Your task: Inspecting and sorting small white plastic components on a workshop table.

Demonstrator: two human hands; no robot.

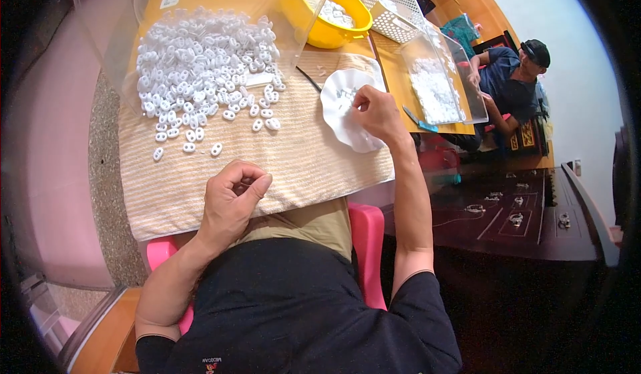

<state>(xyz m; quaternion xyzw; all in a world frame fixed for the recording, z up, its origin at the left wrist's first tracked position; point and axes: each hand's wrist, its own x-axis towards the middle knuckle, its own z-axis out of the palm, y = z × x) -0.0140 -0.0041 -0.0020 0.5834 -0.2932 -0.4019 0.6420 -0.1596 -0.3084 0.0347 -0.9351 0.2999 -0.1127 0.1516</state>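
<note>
My right hand (379,115) is over a white wavy-edged dish (360,140), its fingertips pinched together above small pale pieces (344,99) lying in it. Whatever those fingertips hold is too small or hidden to make out. Near the front edge of a striped beige towel (294,153), my left hand (232,197) is curled, thumb against the fingers, and its grip hides any content. Beyond the left hand, a large heap of small white oval plastic pieces (200,67), each with two holes, spills out of a clear plastic bin (107,47) onto the towel.
A thin black tool (308,79) lies beside the dish. Behind stand a yellow basin (334,37) and a white perforated basket (390,13). At right, a clear box of white pieces (434,93) stands near a blue cutter (420,121); a person in a cap (514,73) sits beyond.
</note>
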